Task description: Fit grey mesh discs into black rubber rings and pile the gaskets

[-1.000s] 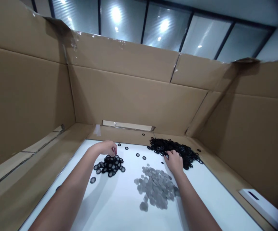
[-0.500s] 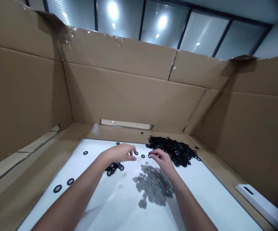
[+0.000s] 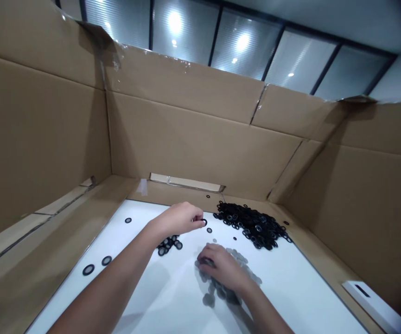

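Observation:
My left hand (image 3: 181, 218) hovers over the white sheet (image 3: 144, 297) with its fingers pinched on a small black ring (image 3: 204, 222). Just below it lies a small pile of black rings with mesh centres (image 3: 168, 244). My right hand (image 3: 219, 266) rests palm down on the heap of grey mesh discs (image 3: 237, 278), fingers curled among them. A large pile of black rings (image 3: 252, 223) lies at the back right.
Tall cardboard walls (image 3: 193, 144) box in the white sheet on three sides. Loose rings (image 3: 97, 265) lie at the left edge, one more (image 3: 128, 220) farther back. A white flat device (image 3: 374, 301) sits on the cardboard at the right.
My right hand has come back from the black ring pile down onto the grey discs. My left hand moved right from the small pile and now pinches a ring.

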The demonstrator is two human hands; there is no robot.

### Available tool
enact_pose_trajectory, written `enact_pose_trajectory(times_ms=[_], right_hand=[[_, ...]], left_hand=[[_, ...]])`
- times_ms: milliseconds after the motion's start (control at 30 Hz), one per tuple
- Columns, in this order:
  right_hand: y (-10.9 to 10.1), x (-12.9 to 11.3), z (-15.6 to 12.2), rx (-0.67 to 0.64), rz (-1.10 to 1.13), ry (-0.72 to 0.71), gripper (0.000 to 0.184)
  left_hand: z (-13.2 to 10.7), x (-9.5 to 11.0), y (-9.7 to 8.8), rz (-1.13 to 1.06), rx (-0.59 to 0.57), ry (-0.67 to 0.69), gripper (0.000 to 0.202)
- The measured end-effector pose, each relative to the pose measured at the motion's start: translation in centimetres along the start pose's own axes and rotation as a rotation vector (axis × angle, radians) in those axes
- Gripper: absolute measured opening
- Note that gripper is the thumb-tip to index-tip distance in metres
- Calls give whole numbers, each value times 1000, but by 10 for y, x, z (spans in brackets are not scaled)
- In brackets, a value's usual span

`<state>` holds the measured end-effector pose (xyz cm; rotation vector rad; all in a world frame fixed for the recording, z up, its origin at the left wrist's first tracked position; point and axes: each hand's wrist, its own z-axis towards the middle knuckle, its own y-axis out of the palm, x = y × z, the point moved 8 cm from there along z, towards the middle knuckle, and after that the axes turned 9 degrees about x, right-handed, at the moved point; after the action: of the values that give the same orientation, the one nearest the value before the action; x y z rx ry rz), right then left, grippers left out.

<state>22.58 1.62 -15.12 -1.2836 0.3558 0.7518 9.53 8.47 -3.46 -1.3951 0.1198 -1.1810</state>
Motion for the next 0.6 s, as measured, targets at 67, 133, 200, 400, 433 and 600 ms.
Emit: enact_pose_trajectory(times_ms=[67, 133, 200, 400, 433, 600], right_hand=[[8, -4, -5, -32, -122, -13, 13], [14, -5, -6, -41, -222, -15, 15], [18, -6, -5, -52, -286, -22, 14], [13, -12, -3, -47, -287, -26, 16], [8, -13, -2, -39, -263, -17, 16], [-34, -27, 15, 54, -126, 41, 15]], left_hand=[[-3, 4, -7, 6, 20, 6, 24], [-6, 10, -12, 8, 24, 18, 23], [-9, 15, -15, 10, 24, 34, 22], [-17, 26, -27, -2, 30, 83, 22], [-18, 25, -29, -7, 33, 81, 22], [-16, 15, -40, -112, 122, 36, 20]])
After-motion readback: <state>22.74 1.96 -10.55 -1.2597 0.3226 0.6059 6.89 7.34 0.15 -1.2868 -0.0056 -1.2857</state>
